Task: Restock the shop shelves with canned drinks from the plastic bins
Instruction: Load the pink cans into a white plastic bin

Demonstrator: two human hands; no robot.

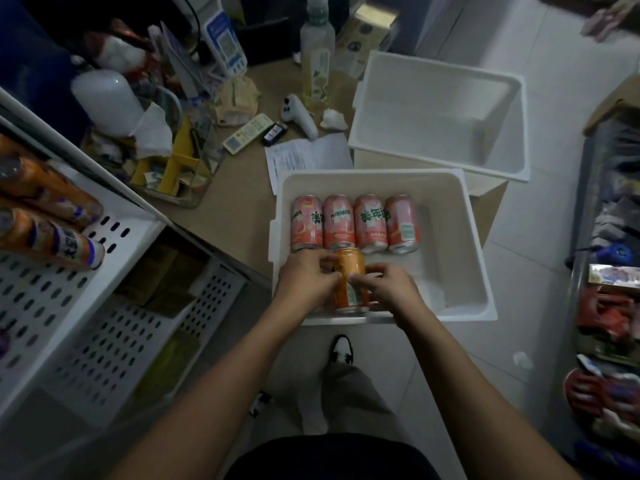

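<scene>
An orange can [350,271] lies at the near edge of a white plastic bin [464,237]. My left hand [306,280] grips its left side and my right hand [384,289] grips its right side, fingers curled over it. Behind it in the bin, several pink Mirinda cans [355,221] stand in a row. On the left, a white perforated shelf [114,230] carries two orange cans [48,216] lying on their sides.
A second white bin [440,112] with nothing visible in it sits behind the first on a cardboard box. The brown counter holds a bottle [317,53], a remote [247,133], papers and clutter. Packaged goods fill the shelf at right [609,306]. My shoe [341,351] stands on the tiled floor.
</scene>
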